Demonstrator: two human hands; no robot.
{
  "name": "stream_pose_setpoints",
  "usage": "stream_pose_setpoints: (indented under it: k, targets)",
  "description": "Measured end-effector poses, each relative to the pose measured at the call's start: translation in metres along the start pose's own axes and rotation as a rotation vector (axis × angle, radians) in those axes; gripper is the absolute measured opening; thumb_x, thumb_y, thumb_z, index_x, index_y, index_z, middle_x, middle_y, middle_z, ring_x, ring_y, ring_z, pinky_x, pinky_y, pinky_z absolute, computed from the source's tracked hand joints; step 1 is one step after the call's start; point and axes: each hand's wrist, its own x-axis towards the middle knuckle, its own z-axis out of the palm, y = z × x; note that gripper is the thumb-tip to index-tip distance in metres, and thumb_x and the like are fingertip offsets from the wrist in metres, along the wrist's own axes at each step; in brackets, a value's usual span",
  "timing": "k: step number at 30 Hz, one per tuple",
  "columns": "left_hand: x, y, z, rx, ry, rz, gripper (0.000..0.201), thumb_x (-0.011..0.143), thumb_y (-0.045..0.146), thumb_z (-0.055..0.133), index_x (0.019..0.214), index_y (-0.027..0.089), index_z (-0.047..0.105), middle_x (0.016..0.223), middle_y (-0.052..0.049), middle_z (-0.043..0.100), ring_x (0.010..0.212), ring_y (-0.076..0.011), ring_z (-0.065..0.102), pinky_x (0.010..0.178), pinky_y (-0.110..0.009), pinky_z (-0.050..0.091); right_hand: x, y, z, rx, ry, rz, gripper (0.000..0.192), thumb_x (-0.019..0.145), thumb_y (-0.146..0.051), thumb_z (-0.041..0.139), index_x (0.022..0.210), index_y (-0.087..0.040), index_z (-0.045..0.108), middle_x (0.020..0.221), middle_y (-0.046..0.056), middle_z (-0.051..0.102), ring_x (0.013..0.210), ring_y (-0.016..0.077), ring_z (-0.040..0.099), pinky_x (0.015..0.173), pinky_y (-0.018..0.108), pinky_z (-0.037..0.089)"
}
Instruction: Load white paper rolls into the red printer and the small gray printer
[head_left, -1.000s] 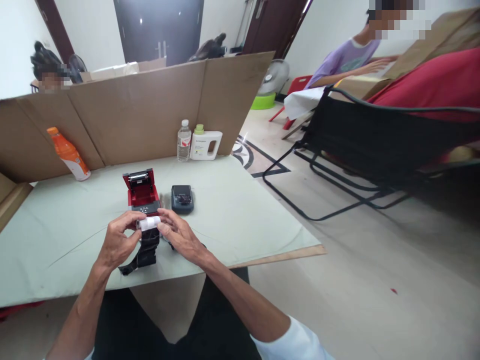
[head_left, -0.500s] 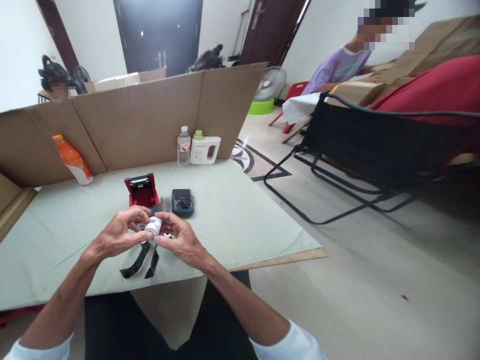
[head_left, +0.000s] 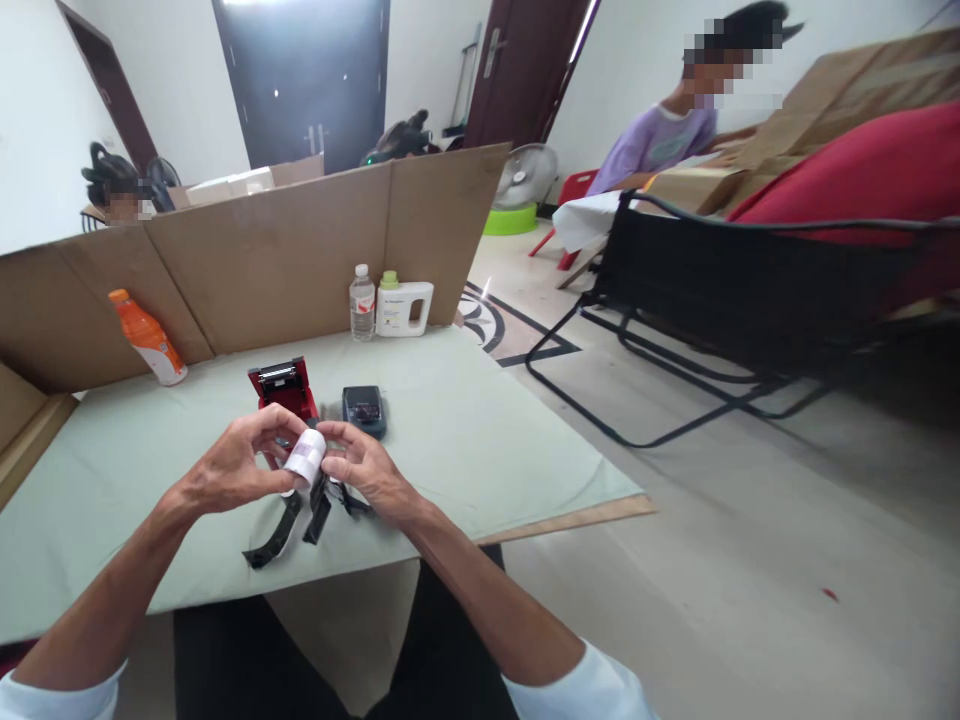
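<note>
A small white paper roll [head_left: 305, 457] with faint print is tilted above the table. My left hand [head_left: 240, 455] grips it between thumb and fingers. My right hand [head_left: 367, 470] is at its right side, index fingertip and thumb at the edge of the paper. Just behind the hands stands a red printer [head_left: 289, 385] with its lid raised, partly hidden by my left fingers. A dark, box-shaped device [head_left: 364, 410] lies to the right of it. Below the roll, black strips [head_left: 274, 540] are strewn on the table.
A cardboard screen [head_left: 277, 265] closes off the table's [head_left: 480, 440] far side. Before it are an orange bottle [head_left: 148, 338], a clear water bottle [head_left: 362, 305] and a white jug [head_left: 405, 308]. On the right are a black folding chair [head_left: 720, 280] and a seated person [head_left: 660, 140].
The paper roll has turned, and more of its printed side shows. My right fingers have shifted to its edge, and more black strips show beneath. The view has tipped slightly upward.
</note>
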Motion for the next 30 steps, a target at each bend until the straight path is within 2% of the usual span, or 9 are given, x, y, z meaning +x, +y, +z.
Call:
stream_pose_setpoints:
  k: [4, 6, 9, 13, 15, 18, 24, 26, 30]
  targets:
    - [-0.002, 0.013, 0.006, 0.035, 0.021, 0.073, 0.035, 0.076, 0.018, 0.076, 0.109, 0.018, 0.064, 0.106, -0.006, 0.071, 0.087, -0.0175, 0.069, 0.078, -0.031, 0.060, 0.002, -0.001, -0.001, 0.135, -0.141, 0.127, 0.058, 0.067, -0.063, 0.089, 0.091, -0.013, 0.071, 0.081, 0.002, 0.068, 0.072, 0.0135, 0.061, 0.072, 0.027, 0.049]
    - [-0.001, 0.016, 0.007, 0.117, 0.011, 0.109, 0.036, 0.076, 0.017, 0.073, 0.110, 0.019, 0.062, 0.106, -0.005, 0.070, 0.084, -0.0164, 0.068, 0.078, -0.031, 0.059, 0.001, -0.003, 0.001, 0.169, -0.136, 0.158, 0.057, 0.066, -0.063, 0.090, 0.087, -0.013, 0.072, 0.076, 0.001, 0.066, 0.067, 0.0124, 0.057, 0.068, 0.026, 0.047]
    - [0.001, 0.020, 0.006, 0.378, -0.048, 0.203, 0.042, 0.075, 0.013, 0.067, 0.115, 0.021, 0.058, 0.109, -0.005, 0.068, 0.088, -0.0181, 0.066, 0.081, -0.033, 0.056, 0.000, -0.008, 0.005, 0.106, -0.092, 0.167, 0.053, 0.068, -0.058, 0.091, 0.089, -0.013, 0.075, 0.077, 0.001, 0.067, 0.068, 0.0122, 0.057, 0.069, 0.026, 0.045]
    - [0.004, 0.029, 0.009, 0.829, -0.187, 0.273, 0.050, 0.067, 0.008, 0.060, 0.115, 0.021, 0.058, 0.103, -0.007, 0.066, 0.096, -0.0263, 0.063, 0.087, -0.041, 0.052, 0.001, -0.018, 0.008, -0.085, -0.074, 0.149, 0.048, 0.068, -0.056, 0.090, 0.080, -0.013, 0.073, 0.073, -0.001, 0.064, 0.068, 0.0112, 0.053, 0.066, 0.025, 0.040]
    - [0.005, 0.035, 0.010, 0.926, -0.232, 0.283, 0.051, 0.065, 0.007, 0.059, 0.113, 0.021, 0.058, 0.099, -0.007, 0.065, 0.096, -0.0281, 0.062, 0.088, -0.043, 0.051, 0.002, -0.022, 0.009, -0.116, -0.068, 0.122, 0.047, 0.066, -0.056, 0.091, 0.078, -0.015, 0.072, 0.075, -0.001, 0.064, 0.069, 0.0115, 0.053, 0.065, 0.024, 0.040]
    - [0.005, 0.033, 0.010, 0.821, -0.202, 0.315, 0.055, 0.068, 0.008, 0.061, 0.121, 0.023, 0.057, 0.105, -0.007, 0.067, 0.101, -0.0278, 0.063, 0.093, -0.043, 0.051, 0.002, -0.022, 0.009, -0.086, -0.054, 0.116, 0.048, 0.065, -0.057, 0.091, 0.078, -0.015, 0.071, 0.072, -0.001, 0.063, 0.065, 0.0107, 0.051, 0.061, 0.024, 0.039]
    - [-0.001, -0.002, 0.012, 0.172, 0.036, 0.288, 0.064, 0.078, 0.018, 0.070, 0.137, 0.024, 0.047, 0.120, -0.010, 0.068, 0.097, -0.0228, 0.070, 0.082, -0.034, 0.058, 0.004, -0.011, 0.007, 0.138, -0.126, 0.133, 0.063, 0.059, -0.073, 0.087, 0.072, -0.015, 0.065, 0.055, -0.004, 0.054, 0.044, 0.0074, 0.040, 0.044, 0.023, 0.031]
    - [-0.002, -0.002, 0.011, 0.225, 0.013, 0.292, 0.067, 0.077, 0.015, 0.069, 0.139, 0.024, 0.046, 0.121, -0.011, 0.068, 0.098, -0.0229, 0.070, 0.084, -0.034, 0.058, 0.005, -0.010, 0.007, 0.105, -0.103, 0.163, 0.060, 0.061, -0.069, 0.088, 0.074, -0.014, 0.067, 0.056, -0.003, 0.056, 0.046, 0.0079, 0.043, 0.046, 0.023, 0.033]
    - [0.000, 0.026, 0.005, 0.686, -0.141, 0.322, 0.065, 0.070, 0.008, 0.063, 0.132, 0.025, 0.056, 0.114, -0.008, 0.069, 0.109, -0.0276, 0.065, 0.097, -0.043, 0.052, 0.005, -0.016, 0.007, -0.088, -0.051, 0.121, 0.049, 0.066, -0.058, 0.091, 0.078, -0.014, 0.071, 0.069, -0.001, 0.063, 0.062, 0.0100, 0.051, 0.058, 0.022, 0.038]
